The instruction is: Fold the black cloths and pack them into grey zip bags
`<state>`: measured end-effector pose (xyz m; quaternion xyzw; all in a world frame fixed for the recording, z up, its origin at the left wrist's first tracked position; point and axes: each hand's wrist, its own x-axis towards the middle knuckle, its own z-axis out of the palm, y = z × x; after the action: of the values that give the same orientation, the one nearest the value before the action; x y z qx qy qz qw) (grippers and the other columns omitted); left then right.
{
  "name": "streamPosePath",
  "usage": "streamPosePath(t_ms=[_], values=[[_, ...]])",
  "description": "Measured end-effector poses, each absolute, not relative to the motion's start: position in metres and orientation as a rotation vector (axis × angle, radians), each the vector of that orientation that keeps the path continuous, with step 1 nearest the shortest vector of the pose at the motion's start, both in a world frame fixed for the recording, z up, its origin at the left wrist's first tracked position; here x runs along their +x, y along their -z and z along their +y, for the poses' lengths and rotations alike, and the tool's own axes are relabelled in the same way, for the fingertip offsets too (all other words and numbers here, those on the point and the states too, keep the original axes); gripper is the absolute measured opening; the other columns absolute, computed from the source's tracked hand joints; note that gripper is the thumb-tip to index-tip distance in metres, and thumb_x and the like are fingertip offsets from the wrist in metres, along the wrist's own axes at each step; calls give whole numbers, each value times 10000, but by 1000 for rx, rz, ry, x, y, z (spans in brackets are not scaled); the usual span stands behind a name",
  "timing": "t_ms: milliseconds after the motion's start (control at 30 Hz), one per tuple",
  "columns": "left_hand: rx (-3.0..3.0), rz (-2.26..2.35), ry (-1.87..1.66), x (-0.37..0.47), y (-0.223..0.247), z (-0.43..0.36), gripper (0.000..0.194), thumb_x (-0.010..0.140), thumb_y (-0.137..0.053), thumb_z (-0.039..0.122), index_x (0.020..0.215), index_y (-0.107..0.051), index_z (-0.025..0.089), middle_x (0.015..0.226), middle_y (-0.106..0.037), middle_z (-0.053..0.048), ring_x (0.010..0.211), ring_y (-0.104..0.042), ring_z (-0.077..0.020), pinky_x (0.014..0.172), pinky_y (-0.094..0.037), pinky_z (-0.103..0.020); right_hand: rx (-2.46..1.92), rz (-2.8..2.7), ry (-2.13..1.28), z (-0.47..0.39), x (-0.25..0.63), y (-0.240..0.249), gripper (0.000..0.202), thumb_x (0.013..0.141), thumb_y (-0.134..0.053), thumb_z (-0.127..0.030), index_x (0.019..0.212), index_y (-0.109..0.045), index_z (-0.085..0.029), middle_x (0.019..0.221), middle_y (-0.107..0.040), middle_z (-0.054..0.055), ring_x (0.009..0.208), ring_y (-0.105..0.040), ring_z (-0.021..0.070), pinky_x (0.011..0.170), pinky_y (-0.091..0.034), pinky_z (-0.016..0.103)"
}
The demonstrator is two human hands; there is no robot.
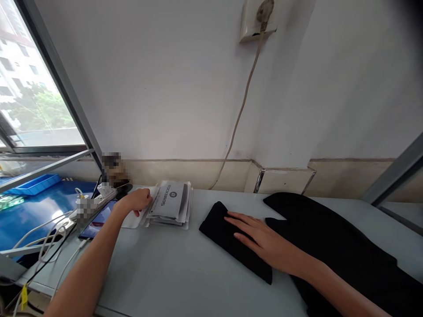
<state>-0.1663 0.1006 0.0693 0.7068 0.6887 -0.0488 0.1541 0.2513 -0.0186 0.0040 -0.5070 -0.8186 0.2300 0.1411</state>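
While the right hand [264,242] is lying flat with fingers spread on a folded black cloth [228,237] in the middle of the grey bench [172,273], the left hand [137,201] is reaching over to a stack of white packets [172,202] near the wall, its grip curling around a white sheet [132,219] at the stack's left edge. A bigger black fabric piece [330,237] is lying just right of the folded one. A power strip [95,204] with white cables is sitting off to the left.

The top packet [172,200] of the stack on the surface [172,268] bears a round logo and the brand "ROCKBROS", printed sideways.
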Motion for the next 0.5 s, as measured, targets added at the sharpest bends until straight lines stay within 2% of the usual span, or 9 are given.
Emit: streamPosePath(t_ms=[100, 167, 267, 367, 433, 500], values=[[2192, 2089, -50, -155, -87, 91, 249, 958, -425, 343, 926, -588, 157, 1049, -719, -184, 764, -718, -261, 601, -459, -284, -1476, -2230, -626, -16, 251, 1, 661, 1031, -419, -653, 1621, -362, -361, 1707, -338, 36, 1502, -408, 338, 1215, -376, 527], [2285, 2132, -196, -142, -100, 80, 275, 987, -363, 353, 875, -554, 190, 949, -705, -135, 840, -677, -266, 637, -409, -289, -1547, -2127, -605, -13, 248, 5, 725, 1004, -453, -677, 1618, -358, -305, 1655, -411, 83, 1483, -422, 346, 1197, -396, 521], [2414, 1982, -565, -118, -113, 60, 277, 982, -376, 346, 744, -442, 222, 688, -554, -10, 661, -532, -186, 597, -300, -284, -1693, -2001, -603, -8, 245, 8, 741, 979, -467, -698, 1535, -461, -207, 1519, -550, 151, 1413, -487, 373, 1141, -438, 526], [2353, 1560, -721, -89, -114, 38, 314, 976, -437, 369, 713, -347, 222, 644, -376, 48, 593, -370, -129, 563, -241, -267, -1818, -1928, -663, -4, 242, 6, 761, 920, -562, -703, 1426, -544, -135, 1292, -692, 200, 1194, -649, 403, 981, -529, 517], [2258, 1283, -682, -70, -108, 25, 333, 992, -440, 393, 728, -327, 223, 675, -337, 54, 592, -321, -114, 548, -241, -255, -1824, -1906, -814, -4, 242, 0, 710, 875, -649, -672, 1323, -616, -122, 1046, -772, 164, 989, -726, 392, 855, -565, 486], [2150, 1110, -611, -52, -96, 15, 343, 1005, -434, 408, 733, -332, 224, 676, -324, 57, 583, -303, -109, 526, -242, -246, -1674, -1864, -1059, -7, 242, -9, 548, 859, -709, -592, 1186, -689, -153, 938, -796, 111, 903, -750, 360, 808, -579, 444]])
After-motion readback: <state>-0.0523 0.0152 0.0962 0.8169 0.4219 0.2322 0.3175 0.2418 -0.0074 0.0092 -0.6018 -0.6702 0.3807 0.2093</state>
